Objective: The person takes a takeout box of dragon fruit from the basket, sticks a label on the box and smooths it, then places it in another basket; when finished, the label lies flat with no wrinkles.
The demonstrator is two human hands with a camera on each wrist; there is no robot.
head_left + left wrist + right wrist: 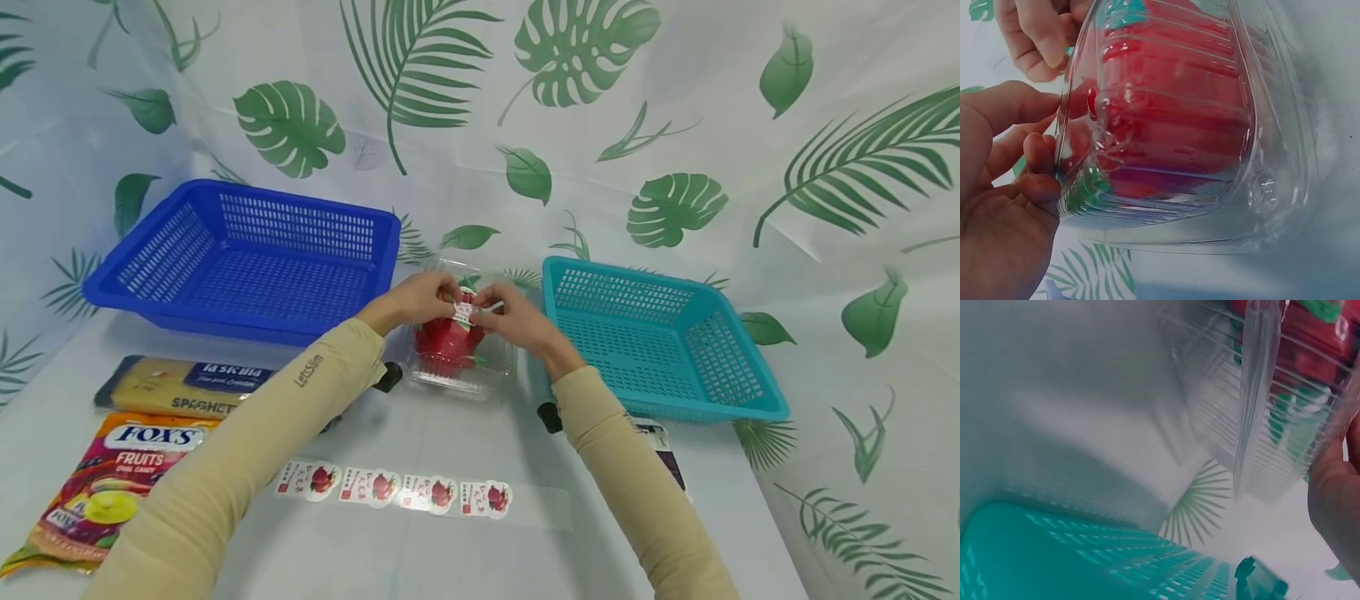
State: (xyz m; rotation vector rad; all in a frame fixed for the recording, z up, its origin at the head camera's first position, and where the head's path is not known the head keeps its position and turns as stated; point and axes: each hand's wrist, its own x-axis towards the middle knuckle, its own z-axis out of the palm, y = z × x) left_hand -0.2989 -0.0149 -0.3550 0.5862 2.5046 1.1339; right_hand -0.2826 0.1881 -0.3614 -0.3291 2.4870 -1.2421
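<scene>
A clear plastic clamshell box point(480, 379) stands between the two baskets, holding red fruit with green tips point(444, 343) that looks like dragon fruit. Over its lid, my left hand point(422, 298) and right hand point(519, 317) pinch opposite sides of a small white sticker label point(464, 312). In the left wrist view, fingertips of the left hand point(1010, 169) touch the top of the box. The right wrist view shows only part of the right hand point(1338, 487) beside the box; its fingertips are out of frame there.
A blue basket point(300, 312) is at the back left, a teal basket point(675, 404) on the right. A backing strip point(551, 508) carries several dragon fruit stickers point(435, 494) in front. Spaghetti point(157, 385) and a candy bag point(97, 492) lie left. A dark-and-white packet point(663, 450) is partly hidden.
</scene>
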